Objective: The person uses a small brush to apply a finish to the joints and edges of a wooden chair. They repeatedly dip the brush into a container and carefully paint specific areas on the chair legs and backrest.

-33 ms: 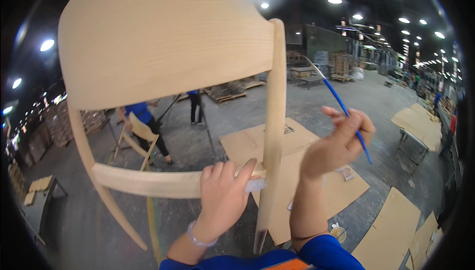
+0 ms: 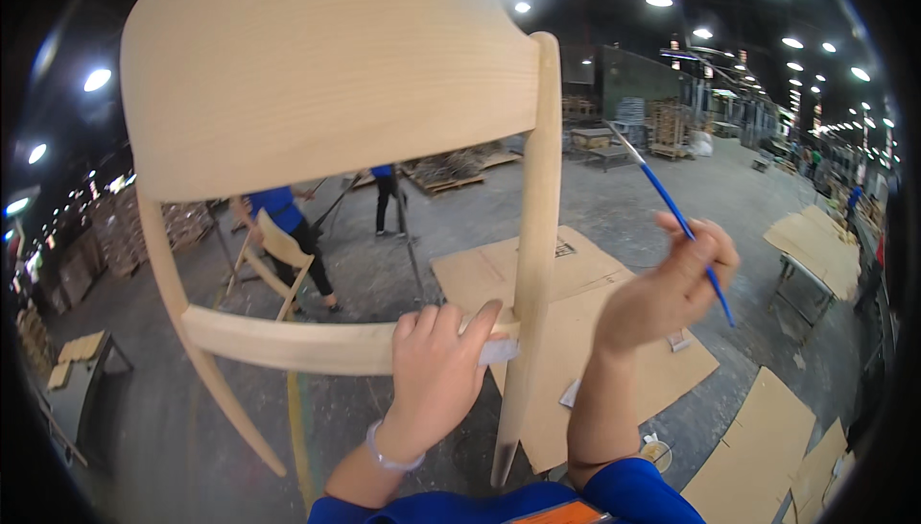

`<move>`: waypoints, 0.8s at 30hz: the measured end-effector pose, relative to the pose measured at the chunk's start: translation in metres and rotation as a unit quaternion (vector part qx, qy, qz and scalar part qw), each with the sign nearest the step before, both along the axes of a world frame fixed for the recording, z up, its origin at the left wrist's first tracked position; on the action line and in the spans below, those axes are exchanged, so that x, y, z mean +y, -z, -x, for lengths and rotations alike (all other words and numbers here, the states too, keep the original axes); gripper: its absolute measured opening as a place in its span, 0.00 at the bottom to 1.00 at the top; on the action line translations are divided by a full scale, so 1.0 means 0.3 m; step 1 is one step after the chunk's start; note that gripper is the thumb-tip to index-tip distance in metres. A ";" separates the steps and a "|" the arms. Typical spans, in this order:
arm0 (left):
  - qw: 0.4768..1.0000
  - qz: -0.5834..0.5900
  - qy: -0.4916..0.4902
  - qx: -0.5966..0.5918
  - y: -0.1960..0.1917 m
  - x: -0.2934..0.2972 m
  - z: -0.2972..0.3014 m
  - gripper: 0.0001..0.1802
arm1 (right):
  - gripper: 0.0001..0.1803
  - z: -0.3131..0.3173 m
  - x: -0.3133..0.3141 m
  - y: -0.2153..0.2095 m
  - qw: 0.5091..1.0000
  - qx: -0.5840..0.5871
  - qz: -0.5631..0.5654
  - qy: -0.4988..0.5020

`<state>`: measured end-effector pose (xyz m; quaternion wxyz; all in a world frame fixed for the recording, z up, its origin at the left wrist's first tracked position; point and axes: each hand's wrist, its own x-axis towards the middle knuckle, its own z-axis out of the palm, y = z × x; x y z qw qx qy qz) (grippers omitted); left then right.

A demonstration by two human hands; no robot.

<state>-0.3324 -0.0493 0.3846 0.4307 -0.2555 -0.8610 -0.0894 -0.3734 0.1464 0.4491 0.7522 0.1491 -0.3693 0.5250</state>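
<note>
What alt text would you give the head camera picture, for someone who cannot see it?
A person's left hand grips the lower rail of a pale unfinished wooden chair held up close, while the right hand holds a thin blue-handled brush beside the chair's leg. Behind lie cardboard sheets on a warehouse floor, where other people work.

The left hand (image 2: 436, 370) grips the lower rail of a pale unfinished wooden chair (image 2: 326, 73), pressing a small whitish pad (image 2: 499, 349) against it beside the upright leg. Right of that leg, the right hand (image 2: 667, 289) pinches a thin blue-handled brush (image 2: 672, 205), tip slanting up. Cardboard sheets (image 2: 576, 274) lie on the floor behind the chair.
</note>
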 end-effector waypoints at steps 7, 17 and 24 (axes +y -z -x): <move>1.000 -0.015 -0.013 0.023 0.023 -0.046 0.124 0.27 | 0.07 -0.225 0.080 0.071 0.997 0.058 -0.026 -0.041; 0.997 -0.025 -0.034 0.064 0.082 -0.159 0.187 0.33 | 0.12 -0.660 0.056 0.157 0.816 0.182 -0.240 -0.493; 0.994 -0.038 -0.082 0.056 0.070 -0.131 0.185 0.30 | 0.10 -0.747 0.133 0.109 0.719 0.078 -0.300 -0.622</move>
